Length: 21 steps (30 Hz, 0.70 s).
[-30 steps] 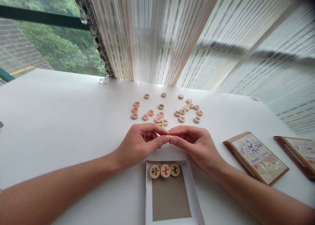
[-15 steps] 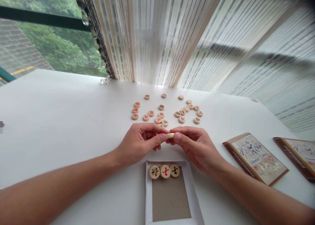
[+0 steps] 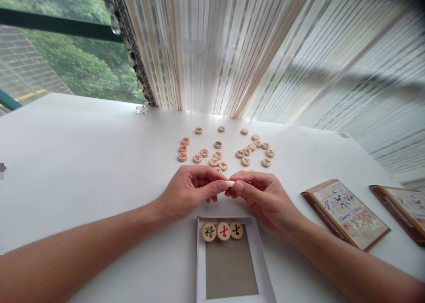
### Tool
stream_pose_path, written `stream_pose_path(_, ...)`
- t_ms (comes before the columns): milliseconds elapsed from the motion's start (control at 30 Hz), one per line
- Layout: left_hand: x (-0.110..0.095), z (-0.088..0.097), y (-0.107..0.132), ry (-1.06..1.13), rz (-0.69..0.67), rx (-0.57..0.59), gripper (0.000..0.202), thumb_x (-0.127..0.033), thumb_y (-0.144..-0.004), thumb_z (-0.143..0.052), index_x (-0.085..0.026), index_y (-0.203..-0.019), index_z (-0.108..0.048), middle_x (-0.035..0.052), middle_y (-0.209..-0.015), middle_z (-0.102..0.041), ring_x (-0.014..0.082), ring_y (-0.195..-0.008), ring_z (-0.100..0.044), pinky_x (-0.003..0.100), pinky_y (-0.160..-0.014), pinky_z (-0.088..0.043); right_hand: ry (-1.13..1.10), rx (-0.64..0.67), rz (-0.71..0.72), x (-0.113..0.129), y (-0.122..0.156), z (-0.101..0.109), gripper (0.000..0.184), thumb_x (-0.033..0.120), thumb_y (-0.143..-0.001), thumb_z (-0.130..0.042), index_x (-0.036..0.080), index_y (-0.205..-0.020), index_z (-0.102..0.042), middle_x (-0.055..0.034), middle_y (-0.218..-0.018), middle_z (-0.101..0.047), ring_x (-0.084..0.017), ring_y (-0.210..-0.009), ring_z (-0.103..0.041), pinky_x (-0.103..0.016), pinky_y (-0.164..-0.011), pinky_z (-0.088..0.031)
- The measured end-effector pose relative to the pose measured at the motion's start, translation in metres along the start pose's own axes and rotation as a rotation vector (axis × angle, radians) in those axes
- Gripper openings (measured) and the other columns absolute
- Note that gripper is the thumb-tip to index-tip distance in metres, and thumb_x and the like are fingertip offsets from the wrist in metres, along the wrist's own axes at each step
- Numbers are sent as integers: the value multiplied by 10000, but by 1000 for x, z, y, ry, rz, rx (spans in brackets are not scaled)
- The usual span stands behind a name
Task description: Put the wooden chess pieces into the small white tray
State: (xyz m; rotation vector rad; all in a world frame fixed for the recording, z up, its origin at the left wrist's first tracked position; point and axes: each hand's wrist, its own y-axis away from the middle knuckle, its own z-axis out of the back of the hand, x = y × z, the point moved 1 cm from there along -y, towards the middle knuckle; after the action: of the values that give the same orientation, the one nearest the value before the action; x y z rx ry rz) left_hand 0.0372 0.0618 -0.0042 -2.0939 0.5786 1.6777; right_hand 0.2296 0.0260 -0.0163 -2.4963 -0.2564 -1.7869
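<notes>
My left hand (image 3: 191, 192) and my right hand (image 3: 262, 197) meet above the near middle of the white table (image 3: 83, 161). Both pinch one round wooden chess piece (image 3: 230, 183) edge-on between thumbs and fingertips. Just below them lies a shallow white box tray (image 3: 200, 267) with a brown floor. Three pieces (image 3: 223, 231) sit in a row along its far edge, two with black characters and one with a red one. Beyond my hands several loose pieces (image 3: 226, 150) with red or black characters lie scattered on the table.
A brown-edged box lid with printed artwork (image 3: 345, 212) lies flat at the right, a second similar one (image 3: 401, 210) further right. A small clear object (image 3: 142, 109) sits by the striped curtain (image 3: 249, 51) at the table's far edge. A window is at the left.
The piece showed more between my fingertips half a second ago; my hands have closed slightly around it again. Hands stay in the same place.
</notes>
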Motion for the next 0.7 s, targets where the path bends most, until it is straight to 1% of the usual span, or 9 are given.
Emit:
stream_pose_path(100, -1, 1, -1, 6, -3, -1, 272, -385, -793, -930, -137, -851, -834, 41, -733, -781, 99, -599, -641, 189, -573, -553, -22, 3, -10, 0, 0, 0, 172, 349, -777, -959, 225, -867, -882, -38, -818, -808, -144, -743, -714, -273, -746, -596)
stream_pose_path(267, 0, 3, -2, -2, -6, 2, 238, -362, -819, -904, -139, -866, -837, 31, -708, -758, 97, -588, -628, 192, -569, -540, -61, 16, -64, 0, 0, 1, 181, 351, -779, -960, 232, -893, -885, -42, -850, -826, -145, -765, -726, -271, -766, -605)
stream_pose_path(367, 1, 4, -2, -10, -3, 5, 239, -363, -824, -893, -136, -874, -837, 35, -709, -754, 101, -582, -625, 202, -570, -539, -89, 28, -98, -1, -1, 1, 200, 360, -774, -965, 235, -908, -886, -45, -836, -827, -148, -771, -736, -274, -781, -614)
stream_pose_path(467, 2, 4, -2, -2, 4, 14, 238, -356, -824, -894, -131, -874, -834, 35, -708, -751, 96, -576, -620, 199, -564, -532, -121, 44, -119, 0, -2, 1, 209, 360, -770, -970, 221, -901, -886, -45, -820, -825, -138, -756, -740, -252, -782, -623)
stream_pose_path(567, 2, 5, -2, 10, 18, 17, 229, -335, -823, -898, -124, -879, -830, 26, -695, -741, 87, -571, -619, 188, -561, -524, -151, 61, -139, 0, -3, 1, 214, 359, -771, -970, 202, -889, -884, -42, -827, -825, -119, -739, -737, -215, -761, -625)
stream_pose_path(700, 5, 6, -2, 26, 47, 9, 238, -319, -810, -912, -117, -900, -822, 17, -681, -733, 82, -563, -622, 182, -556, -521, -164, 61, -185, 0, -3, 1, 241, 383, -758, -977, 199, -877, -877, -45, -825, -824, -122, -704, -747, -207, -697, -632)
